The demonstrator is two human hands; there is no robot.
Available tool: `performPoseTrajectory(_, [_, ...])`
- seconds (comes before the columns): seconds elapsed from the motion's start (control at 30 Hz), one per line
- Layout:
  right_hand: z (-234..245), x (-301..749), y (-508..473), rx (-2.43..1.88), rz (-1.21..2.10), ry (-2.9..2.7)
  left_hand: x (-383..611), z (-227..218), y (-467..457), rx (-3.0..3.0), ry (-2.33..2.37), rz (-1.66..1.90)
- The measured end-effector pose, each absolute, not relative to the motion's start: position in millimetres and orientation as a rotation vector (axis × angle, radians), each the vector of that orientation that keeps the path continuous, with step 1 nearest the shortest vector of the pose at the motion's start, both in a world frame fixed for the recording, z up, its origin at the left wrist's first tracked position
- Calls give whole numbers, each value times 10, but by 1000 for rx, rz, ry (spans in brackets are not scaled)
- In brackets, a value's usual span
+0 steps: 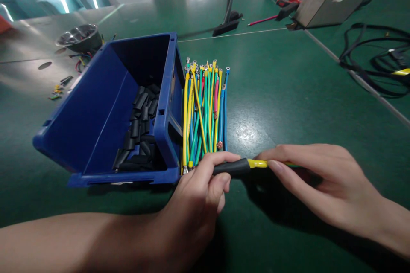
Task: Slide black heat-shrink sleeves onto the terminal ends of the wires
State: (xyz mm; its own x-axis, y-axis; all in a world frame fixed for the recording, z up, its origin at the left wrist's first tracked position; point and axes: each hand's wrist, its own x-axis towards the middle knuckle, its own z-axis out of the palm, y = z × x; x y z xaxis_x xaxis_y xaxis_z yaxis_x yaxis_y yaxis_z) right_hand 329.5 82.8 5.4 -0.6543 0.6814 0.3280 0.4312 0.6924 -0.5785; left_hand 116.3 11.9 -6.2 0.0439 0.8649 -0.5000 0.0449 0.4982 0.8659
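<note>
A short black sleeve of tubing (236, 167) lies pinched between the thumb and index finger of my left hand (205, 183). From its right end comes a yellow-green cable (258, 164), gripped between the thumb and fingers of my right hand (323, 179). How far the cable reaches inside the sleeve is hidden. Just beyond my left hand lies a bundle of cut cables (205, 106), yellow, green, blue and red, many with metal lugs on their ends. To the left of the bundle, a blue plastic bin (86, 111) holds several loose black sleeves (141, 119).
A metal bowl (78, 39) and small loose parts (57, 90) sit behind the bin at left. Farther back stand a black-based metal post (228, 25) and an open cardboard box (329, 6). Coiled black cable (358, 68) lies at right on the green tabletop (272, 89).
</note>
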Motion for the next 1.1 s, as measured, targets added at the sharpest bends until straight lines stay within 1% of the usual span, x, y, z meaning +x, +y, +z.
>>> performPoseTrajectory(0.17, [43, 3262, 801, -809, 687, -2385, 1139, -97, 107, 878, 1384, 769])
performPoseTrajectory(0.47, [-11, 3255, 732, -907, 860, -2329, 1130, -96, 97, 1006, 1191, 811])
performPoseTrajectory(0.53, [-4, 3246, 726, -892, 825, -2344, 1126, -100, 94, 1058, 1163, 811])
performPoseTrajectory(0.73, [0, 3238, 700, -791, 533, -2432, 1087, -74, 125, 1101, 1116, 725])
performPoseTrajectory(0.9, [2, 3243, 696, -824, 481, -2383, 1065, 38, 186, 1173, 1005, 747])
performPoseTrajectory(1.1, [63, 3230, 742, -877, 431, -2359, 1041, 44, 176, 1148, 1072, 674])
